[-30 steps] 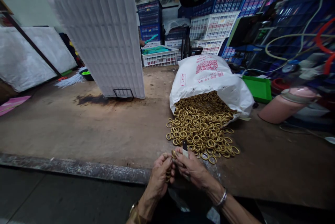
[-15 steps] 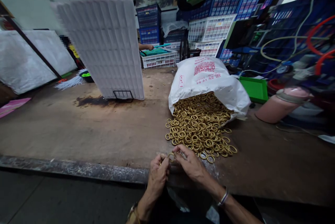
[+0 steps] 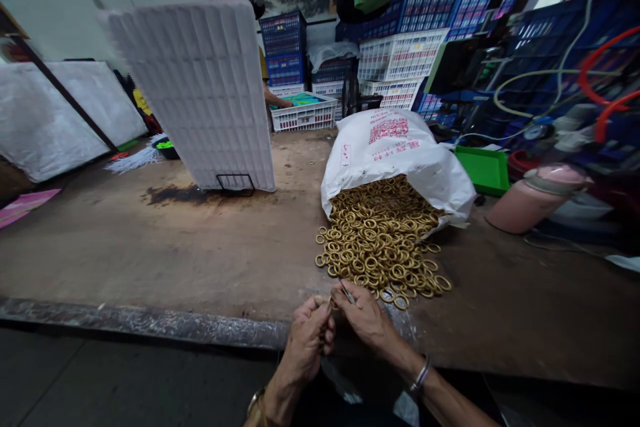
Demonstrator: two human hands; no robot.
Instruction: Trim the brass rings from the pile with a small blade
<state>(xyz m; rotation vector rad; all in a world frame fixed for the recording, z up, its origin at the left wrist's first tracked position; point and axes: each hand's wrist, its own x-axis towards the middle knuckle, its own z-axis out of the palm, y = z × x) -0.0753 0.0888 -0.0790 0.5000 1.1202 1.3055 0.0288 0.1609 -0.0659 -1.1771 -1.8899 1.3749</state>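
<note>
At the table's front edge my left hand [image 3: 309, 334] is closed in a pinch on a brass-coloured ring [image 3: 333, 304], most of it covered by fingers. My right hand [image 3: 367, 317] meets it at the ring and is closed around a slim, pointed metal tool [image 3: 347, 293]; its exact kind is hidden by the fingers. Just beyond the hands lies a heap of similar rings [image 3: 380, 247], spilling from the mouth of a white woven sack [image 3: 395, 147] with red print.
A tall white ribbed panel [image 3: 200, 94] stands on a black wire stand at the left. Behind it a person's arm [image 3: 277, 100] reaches to a white crate [image 3: 305, 117]. At the right are a green tray [image 3: 483, 170] and a pink bottle-like container [image 3: 535, 200].
My hands have drawn closer together, and the ring between them has turned and is now mostly covered. The tool in my right hand shows more clearly. The person's arm behind has shifted.
</note>
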